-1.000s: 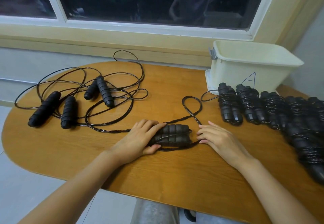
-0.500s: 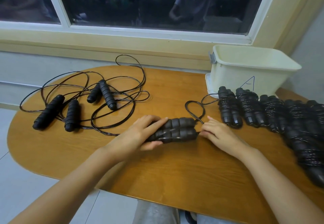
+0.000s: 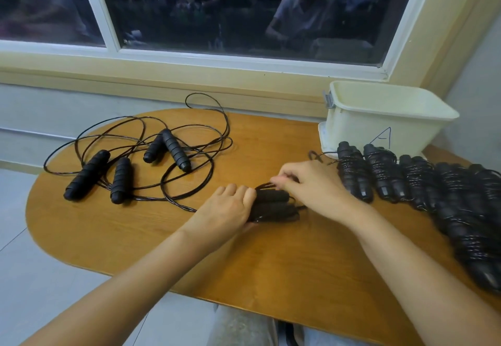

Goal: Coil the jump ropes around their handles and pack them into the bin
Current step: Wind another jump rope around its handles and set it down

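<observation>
Left hand (image 3: pixel 227 210) curled round the left end of a paired set of handles (image 3: pixel 273 204) on the table (image 3: pixel 244 259). Right hand (image 3: pixel 311 185) has fingers bent, pinching the cord (image 3: pixel 263 186) just above the handles. Coiled ropes (image 3: pixel 406 180) sit in a row right of the right hand, with the bin (image 3: pixel 379 128) beyond it. Loose ropes (image 3: pixel 122 172) lie left of the left hand.

Rounded wooden surface (image 3: pixel 244 264): loose jump ropes (image 3: pixel 176 149) tangled on the left, row of coiled jump ropes (image 3: pixel 379 175) on the right, cream bin (image 3: pixel 366 134) behind those.
</observation>
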